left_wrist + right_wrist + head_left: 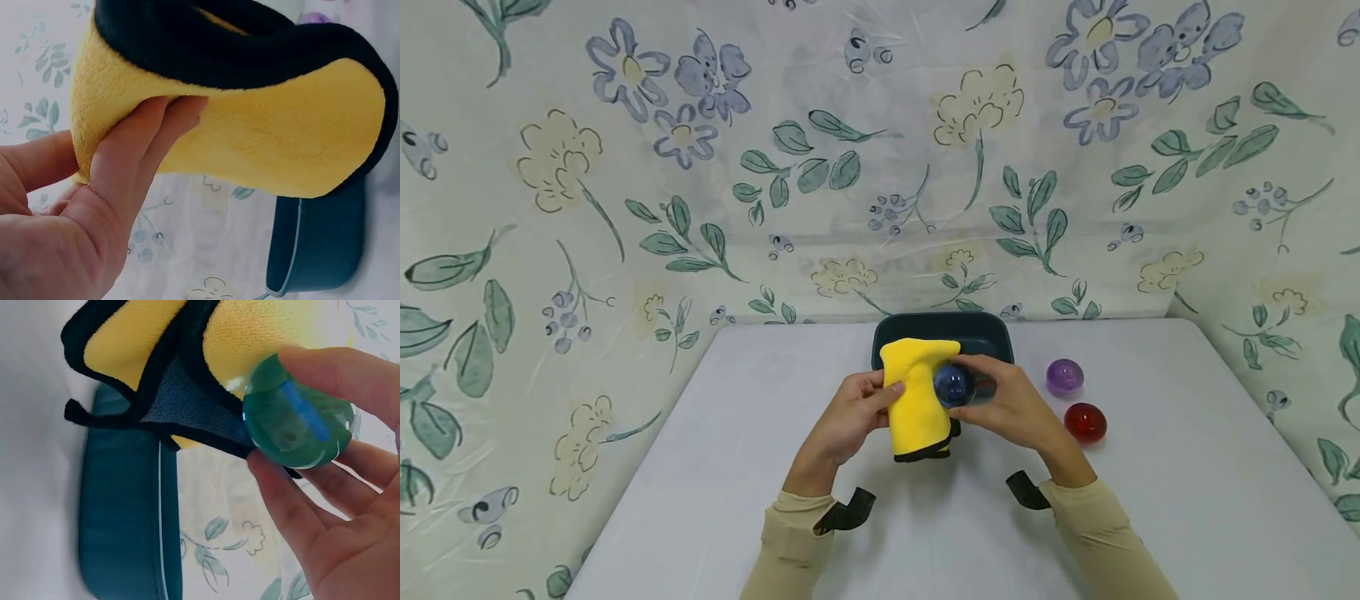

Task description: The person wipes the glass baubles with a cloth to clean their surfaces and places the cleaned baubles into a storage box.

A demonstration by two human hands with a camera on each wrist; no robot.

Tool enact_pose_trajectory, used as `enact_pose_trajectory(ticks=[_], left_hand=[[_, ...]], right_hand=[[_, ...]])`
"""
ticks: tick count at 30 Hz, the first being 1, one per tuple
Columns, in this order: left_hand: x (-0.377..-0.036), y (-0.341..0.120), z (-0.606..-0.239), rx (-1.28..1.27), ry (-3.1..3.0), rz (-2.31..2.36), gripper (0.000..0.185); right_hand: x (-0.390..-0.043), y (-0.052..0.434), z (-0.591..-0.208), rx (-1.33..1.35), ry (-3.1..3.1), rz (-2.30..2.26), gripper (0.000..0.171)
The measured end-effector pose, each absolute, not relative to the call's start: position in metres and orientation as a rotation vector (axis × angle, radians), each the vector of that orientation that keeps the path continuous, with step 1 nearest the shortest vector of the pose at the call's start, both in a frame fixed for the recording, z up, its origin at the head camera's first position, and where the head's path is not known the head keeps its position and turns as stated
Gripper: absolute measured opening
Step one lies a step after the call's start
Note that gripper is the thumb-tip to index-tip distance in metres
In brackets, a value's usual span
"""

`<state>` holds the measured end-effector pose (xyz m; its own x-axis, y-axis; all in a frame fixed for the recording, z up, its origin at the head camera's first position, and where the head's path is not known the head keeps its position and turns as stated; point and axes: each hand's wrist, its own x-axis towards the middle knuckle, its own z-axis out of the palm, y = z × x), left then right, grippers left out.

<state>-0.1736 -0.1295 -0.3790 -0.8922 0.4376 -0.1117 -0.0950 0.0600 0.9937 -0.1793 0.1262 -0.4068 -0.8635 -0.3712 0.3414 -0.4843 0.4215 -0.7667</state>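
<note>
My left hand (852,414) pinches a folded yellow microfiber cloth (917,396) with black edging, thumb on the front. In the left wrist view, the fingers (134,137) of that hand press into a fold of the cloth. My right hand (1011,400) grips a clear blue ball (954,385) between thumb and fingers, right against the cloth's right side. Through the right wrist camera, the ball (297,412) looks greenish, and the cloth's grey inner side (187,394) shows beside it. Both hands are raised over the table, in front of a dark teal bin.
The teal bin (992,329) stands at the table's back edge, partly hidden by the cloth and right hand. To the right lie a purple ball (1064,377) and a red ball (1086,423) on the white table (760,392). A floral curtain (880,167) hangs behind.
</note>
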Motion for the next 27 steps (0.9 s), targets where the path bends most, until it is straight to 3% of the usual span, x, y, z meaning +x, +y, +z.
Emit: enact_pose_trajectory(ticks=[27], left_hand=[[-0.1752,-0.1331,-0.3781,0.27,1.978,1.963,0.043]], right_hand=[[-0.1697,0.1221,-0.3998,0.953,-2.611,1.545,0.063]])
